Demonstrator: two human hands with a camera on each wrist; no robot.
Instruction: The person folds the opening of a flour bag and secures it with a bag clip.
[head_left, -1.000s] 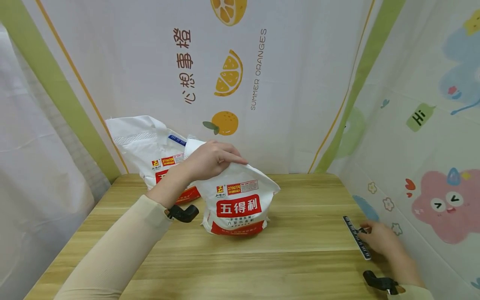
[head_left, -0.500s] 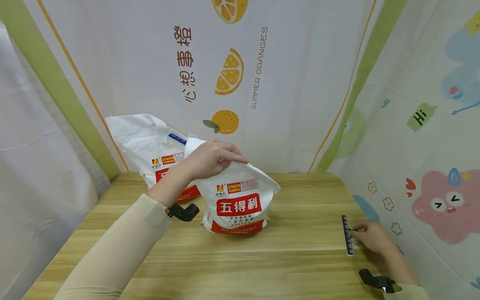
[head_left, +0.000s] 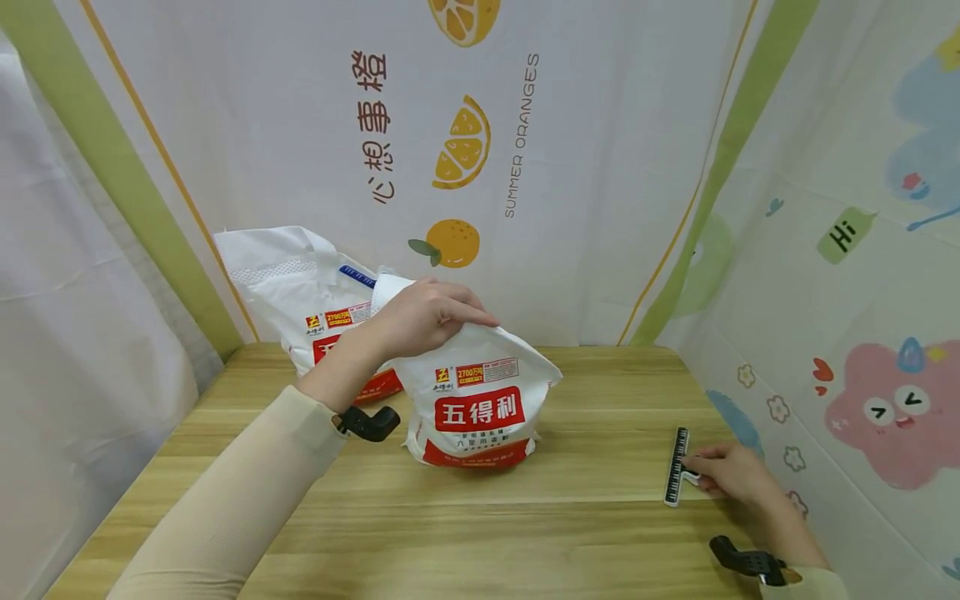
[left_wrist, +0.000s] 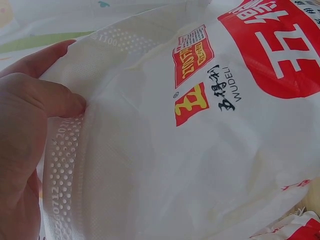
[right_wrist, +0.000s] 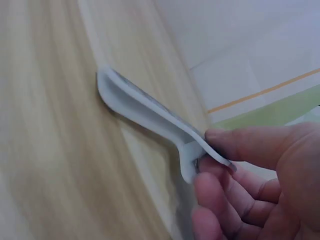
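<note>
A white flour bag (head_left: 480, 408) with red print stands on the table, and my left hand (head_left: 431, 321) pinches its gathered top. In the left wrist view the thumb (left_wrist: 65, 102) lies on the near side of the bag's perforated hem (left_wrist: 65, 165); the other fingers are partly hidden behind it. Far to the right, my right hand (head_left: 731, 475) holds a bag clip (head_left: 677, 467) with a black-and-white piano-key pattern. The clip's white underside (right_wrist: 145, 112) faces the right wrist camera, its handle end pinched between thumb and fingers. The clip appears just above the tabletop.
Behind and left of the bag, a second flour bag (head_left: 300, 292) carries a blue clip (head_left: 357, 276) near its top. The wooden table (head_left: 600, 533) is bordered by a printed white curtain (head_left: 570, 275) at the back and a patterned wall sheet (head_left: 795, 300) on the right.
My right hand has shifted slightly left, turning the bag clip so that its far end now tilts right instead of left. The left hand keeps its grip on the bag top.
</note>
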